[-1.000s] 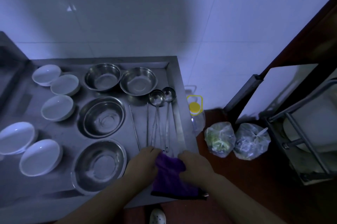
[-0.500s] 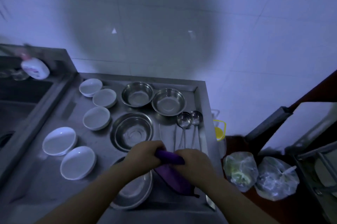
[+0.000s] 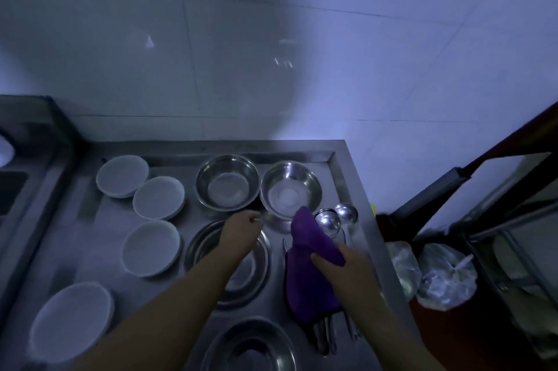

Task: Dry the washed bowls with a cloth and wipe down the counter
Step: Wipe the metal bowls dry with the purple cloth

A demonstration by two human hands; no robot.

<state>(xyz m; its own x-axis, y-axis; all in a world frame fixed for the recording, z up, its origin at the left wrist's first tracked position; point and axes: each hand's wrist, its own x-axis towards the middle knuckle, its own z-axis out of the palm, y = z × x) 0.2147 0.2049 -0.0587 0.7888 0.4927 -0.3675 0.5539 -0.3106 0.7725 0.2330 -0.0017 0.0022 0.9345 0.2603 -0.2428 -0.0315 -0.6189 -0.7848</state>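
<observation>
My right hand (image 3: 342, 265) grips a purple cloth (image 3: 308, 274) that hangs over the ladle handles. My left hand (image 3: 240, 230) pinches the near rim of the back-right steel bowl (image 3: 291, 189), which sits tilted toward me. Beside that one stands another steel bowl (image 3: 227, 182); two bigger steel bowls, one (image 3: 256, 268) under my left forearm and one (image 3: 250, 346) at the front edge, lie closer to me. Several white bowls, such as one (image 3: 151, 248) at mid left, rest on the left half of the steel counter (image 3: 90, 213).
Two ladles (image 3: 335, 221) lie by the counter's right rim. A sink (image 3: 12, 189) borders the counter on the left. Two plastic bags (image 3: 444, 280) sit on the floor to the right, next to a metal rack (image 3: 513, 250). Tiled wall behind.
My hands came apart: the left let go of the cloth and reached forward to the back-right steel bowl's rim. The right hand kept the cloth. The view moved closer.
</observation>
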